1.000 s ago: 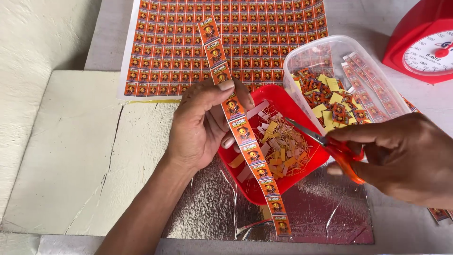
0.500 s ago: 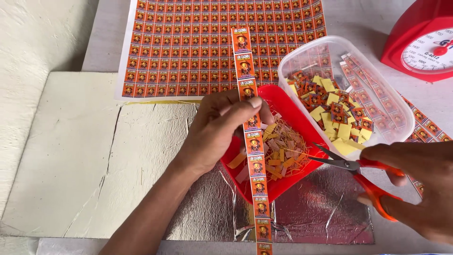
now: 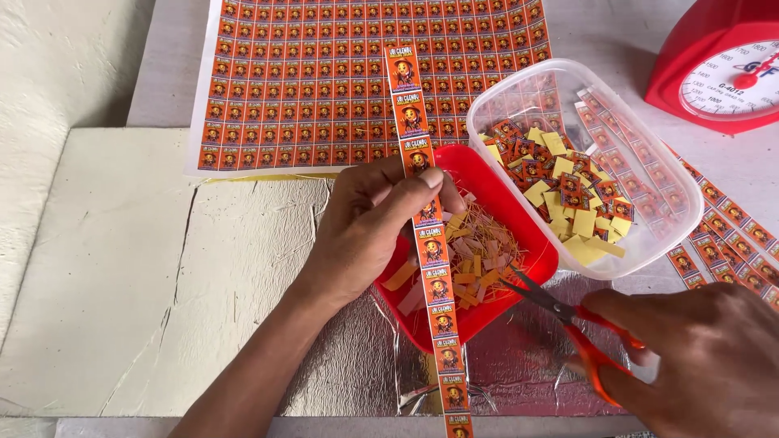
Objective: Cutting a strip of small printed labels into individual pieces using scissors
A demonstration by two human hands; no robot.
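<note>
Label strip [image 3: 430, 243] | my left grip [image 3: 369, 227] clamped on it over red tray [image 3: 519, 219] | right grip [image 3: 706, 357] closed around orange scissors [image 3: 580, 332]

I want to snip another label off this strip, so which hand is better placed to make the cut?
Right hand: it holds the scissors; the left hand holds the strip.

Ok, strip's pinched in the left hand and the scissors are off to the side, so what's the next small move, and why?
Probably bring the scissors left to the label strip. The right hand holds them over the red tray's edge, tips pointed at the strip but apart from it, while the left hand pinches the strip over the tray of trimmings, so offcuts would likely drop in.
</note>
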